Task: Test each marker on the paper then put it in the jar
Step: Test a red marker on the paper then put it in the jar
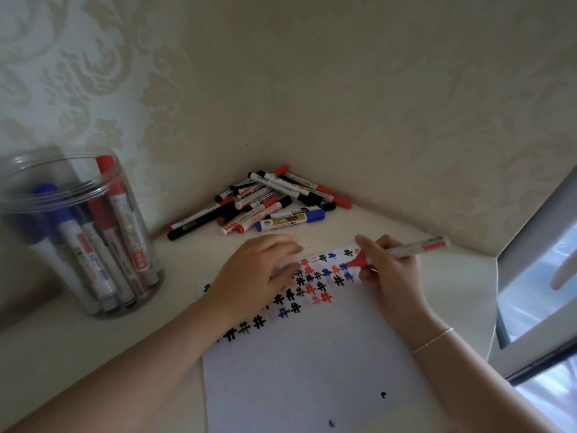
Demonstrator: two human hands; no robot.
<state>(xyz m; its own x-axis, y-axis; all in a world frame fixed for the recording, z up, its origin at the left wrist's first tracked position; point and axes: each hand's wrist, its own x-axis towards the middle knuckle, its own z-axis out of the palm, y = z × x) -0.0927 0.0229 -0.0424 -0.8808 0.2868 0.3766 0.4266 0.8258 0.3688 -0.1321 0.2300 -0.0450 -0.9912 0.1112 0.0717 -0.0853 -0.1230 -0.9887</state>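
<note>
Marker: our right hand [385, 267] pinches the red marker [409, 250], tip on paper [312, 354], centre right
Left hand [259, 276]: fingers flat, pinning the paper
Jar [78, 232]: left
Risk: we smear wet marks if the palm drags

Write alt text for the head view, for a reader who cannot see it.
The right hand holds a red marker tip-down on a paper covered in hash marks, while the left hand rests flat on it. A jar of markers stands left; a marker pile lies behind.
</note>
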